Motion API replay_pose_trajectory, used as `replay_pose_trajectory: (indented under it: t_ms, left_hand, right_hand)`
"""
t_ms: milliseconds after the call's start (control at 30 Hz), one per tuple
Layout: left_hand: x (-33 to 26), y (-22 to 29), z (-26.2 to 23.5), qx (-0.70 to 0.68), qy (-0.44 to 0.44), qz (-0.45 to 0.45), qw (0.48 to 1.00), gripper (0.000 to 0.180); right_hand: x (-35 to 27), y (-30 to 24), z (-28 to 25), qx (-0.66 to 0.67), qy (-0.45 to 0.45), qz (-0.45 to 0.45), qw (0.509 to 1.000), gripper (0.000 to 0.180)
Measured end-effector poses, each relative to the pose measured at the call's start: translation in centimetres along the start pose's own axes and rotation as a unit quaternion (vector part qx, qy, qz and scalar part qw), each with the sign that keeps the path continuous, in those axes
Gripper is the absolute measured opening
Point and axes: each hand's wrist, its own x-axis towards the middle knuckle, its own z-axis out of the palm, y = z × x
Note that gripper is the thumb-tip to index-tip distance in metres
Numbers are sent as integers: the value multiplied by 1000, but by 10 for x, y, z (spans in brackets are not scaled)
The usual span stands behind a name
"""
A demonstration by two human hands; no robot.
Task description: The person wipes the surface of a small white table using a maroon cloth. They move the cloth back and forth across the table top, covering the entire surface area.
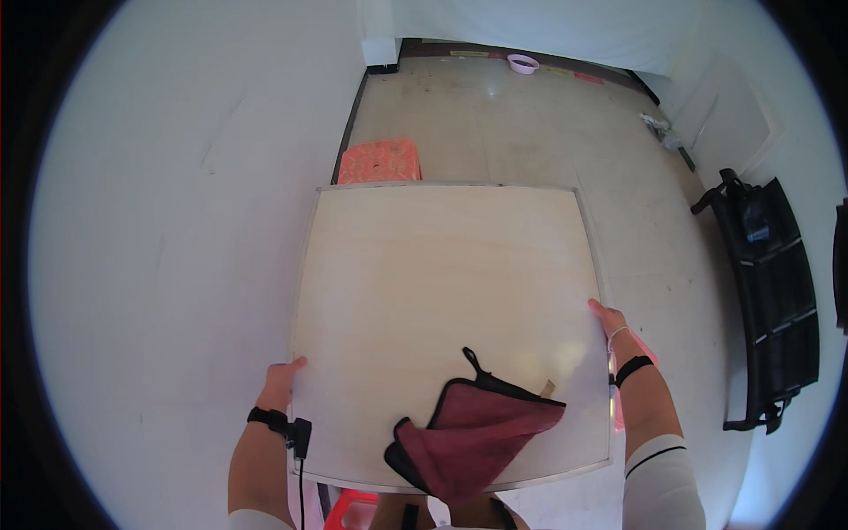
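A pale square table (424,283) with a metal rim spreads out in front of me. My left hand (283,377) grips its left edge, the thumb lying on top and the fingers hidden at the side. Farther along the opposite edge, my right hand (609,317) holds on in the same way, thumb on the surface. A dark red cloth (481,433) with black trim and a hanging loop lies crumpled near the front edge, part of it draping over the rim. Neither hand touches the cloth.
An orange patterned stool (380,162) stands beyond the far left corner. Black linked seats (764,291) line the right wall. A pink basin (523,64) sits at the far end, and a red stool (352,511) is below the near edge. The left wall (177,265) runs close by.
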Motion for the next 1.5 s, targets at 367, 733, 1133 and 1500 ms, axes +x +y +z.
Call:
replay_pose_trajectory:
  t_ms: [367,733,1133,1500]
  left_hand:
    - [-14,12,7,104,30,6,994,52]
    - [-59,-29,-42,386,200,206,877,87]
    - [-111,-125,-91,182,-78,75,977,54]
    - [-79,-160,-75,282,-46,120,951,45]
  right_hand:
    - [-16,-12,-5,5,-31,0,1000,74]
    - [-179,56,3,-306,224,-295,877,72]
    - [-331,130,100,-254,222,-343,877,76]
    - [-260,182,-8,-144,533,87,829,77]
